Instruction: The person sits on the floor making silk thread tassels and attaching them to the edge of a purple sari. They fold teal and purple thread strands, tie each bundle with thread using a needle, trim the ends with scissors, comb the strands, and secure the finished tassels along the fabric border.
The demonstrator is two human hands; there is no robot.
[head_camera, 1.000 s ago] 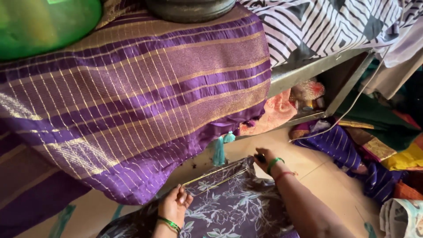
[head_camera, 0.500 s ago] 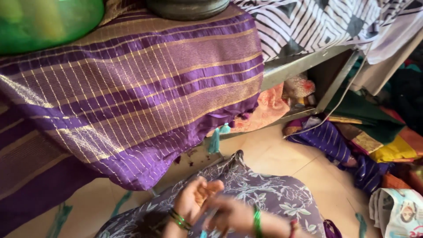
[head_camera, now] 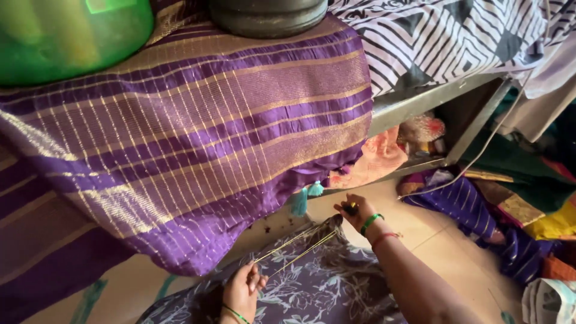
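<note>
The left hand (head_camera: 242, 287) sat low in the view, its fingers pinched together on the near ends of a few thin golden threads (head_camera: 294, 251). The threads ran taut up and to the right, across a purple floral cloth (head_camera: 336, 294) that lay over the person's lap, towards the right hand (head_camera: 355, 211). That hand was closed around a small dark thing (head_camera: 350, 209), too small to tell what it was; whether the far ends of the threads reached its fingers could not be told, as they ended at a bunched edge of the floral cloth just beside it. A green bangle (head_camera: 371, 222) and a red thread band (head_camera: 384, 238) circled the right wrist, and another green bangle showed on the left wrist.

Above the hands a purple sari with gold stripes (head_camera: 198, 138) hung over a raised surface, its edge carrying small teal tassels (head_camera: 307, 197) near the right hand. A green plastic tub (head_camera: 66, 36) and a dark round pot (head_camera: 267, 15) stood on top of the sari. A black-and-white patterned sheet (head_camera: 444, 42) covered the bed on the right, and folded coloured cloths (head_camera: 516, 204) lay on the floor (head_camera: 444, 252) beside it.
</note>
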